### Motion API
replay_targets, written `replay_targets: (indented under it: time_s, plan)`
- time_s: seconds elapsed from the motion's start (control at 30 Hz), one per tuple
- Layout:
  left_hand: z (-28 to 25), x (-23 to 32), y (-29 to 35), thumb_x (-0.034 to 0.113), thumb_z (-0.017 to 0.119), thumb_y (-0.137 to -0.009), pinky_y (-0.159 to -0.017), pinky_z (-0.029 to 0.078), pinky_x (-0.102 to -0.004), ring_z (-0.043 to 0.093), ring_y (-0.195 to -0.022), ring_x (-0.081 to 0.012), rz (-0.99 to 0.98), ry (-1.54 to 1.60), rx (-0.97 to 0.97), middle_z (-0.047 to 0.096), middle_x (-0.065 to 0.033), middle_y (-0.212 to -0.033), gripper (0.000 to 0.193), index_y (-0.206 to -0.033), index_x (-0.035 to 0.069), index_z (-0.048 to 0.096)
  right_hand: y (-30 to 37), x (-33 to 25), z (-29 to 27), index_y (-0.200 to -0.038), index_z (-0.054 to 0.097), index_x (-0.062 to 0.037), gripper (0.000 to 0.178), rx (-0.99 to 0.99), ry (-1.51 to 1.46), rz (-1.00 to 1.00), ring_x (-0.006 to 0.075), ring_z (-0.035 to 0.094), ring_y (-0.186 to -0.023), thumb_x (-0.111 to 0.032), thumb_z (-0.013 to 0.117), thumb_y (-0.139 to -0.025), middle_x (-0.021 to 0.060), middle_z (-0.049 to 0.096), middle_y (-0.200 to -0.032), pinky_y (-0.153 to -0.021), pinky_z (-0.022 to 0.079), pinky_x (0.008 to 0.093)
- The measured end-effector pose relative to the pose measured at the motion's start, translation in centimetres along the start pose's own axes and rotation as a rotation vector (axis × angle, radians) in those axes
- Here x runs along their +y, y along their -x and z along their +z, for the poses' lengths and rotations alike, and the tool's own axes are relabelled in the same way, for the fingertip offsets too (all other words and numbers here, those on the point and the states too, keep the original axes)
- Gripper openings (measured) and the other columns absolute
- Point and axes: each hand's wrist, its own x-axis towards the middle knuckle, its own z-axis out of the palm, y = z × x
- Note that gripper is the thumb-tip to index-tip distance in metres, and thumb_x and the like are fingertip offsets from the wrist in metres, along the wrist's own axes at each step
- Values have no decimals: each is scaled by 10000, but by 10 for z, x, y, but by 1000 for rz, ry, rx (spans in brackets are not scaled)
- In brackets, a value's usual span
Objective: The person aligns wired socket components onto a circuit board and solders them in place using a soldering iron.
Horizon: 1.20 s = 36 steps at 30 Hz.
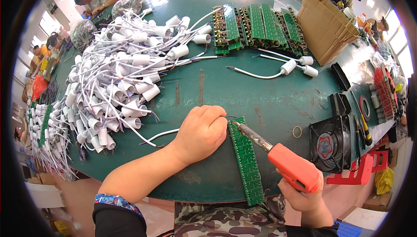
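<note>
My right hand [302,192] grips a soldering gun [295,167] with a red-orange body. Its metal barrel points up and left, and the tip meets the far end of a long green circuit board [246,159]. The board lies lengthwise toward me, its near end at the table edge by my lap. My left hand [202,126] is closed beside the board's far end, fingertips pinched close to the soldering tip. Whatever they pinch is hidden by the fingers. A white cable [167,133] runs out from beneath that wrist to the left.
White lamp sockets with cables [126,63] are heaped at left. Stacked green circuit boards [263,24] stand at the back beside a cardboard box [328,28]. Loose sockets [289,67] lie before them. At right are a black fan [331,143] and a screwdriver [367,133]. Other people work around the table.
</note>
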Motion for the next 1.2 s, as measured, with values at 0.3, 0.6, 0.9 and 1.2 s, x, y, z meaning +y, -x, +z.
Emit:
replay_targets:
  time_s: [0.3, 0.6, 0.9, 1.2]
  plan:
    - [1, 1, -1, 7, 749, -760, -777, 516, -406, 639, -882, -299, 5, -26, 14, 650, -102, -1028, 169, -867, 25, 620, -2, 0, 1, -1275, 586, 122, 562, -33, 14, 4, 264, 753, -882, -54, 833, -802, 202, 738, -1104, -784, 590, 337]
    - [0, 1, -1, 4, 750, -752, -777, 515, -405, 643, -882, -296, 2, -21, 3, 649, -102, -1022, 172, -862, 25, 620, -4, -1, 2, -1287, 575, 116, 574, -34, 18, -7, 256, 755, -870, -52, 836, -804, 197, 741, -1090, -772, 590, 338]
    - [0, 1, 0, -3, 746, -749, -785, 515, -406, 645, -889, -293, 0, -8, -2, 643, -103, -1022, 183, -876, 23, 616, -7, -1, 2, -1274, 576, 98, 570, -36, 53, -42, 247, 735, -775, -59, 841, -794, 181, 741, -1014, -704, 582, 333]
    - [1, 0, 2, 1, 745, -744, -792, 516, -404, 649, -907, -289, -11, -6, -15, 644, -104, -1035, 189, -892, 23, 630, -7, -4, 1, -1248, 613, 91, 610, -19, 130, -65, 277, 735, -767, -35, 856, -704, 180, 740, -1035, -686, 585, 347]
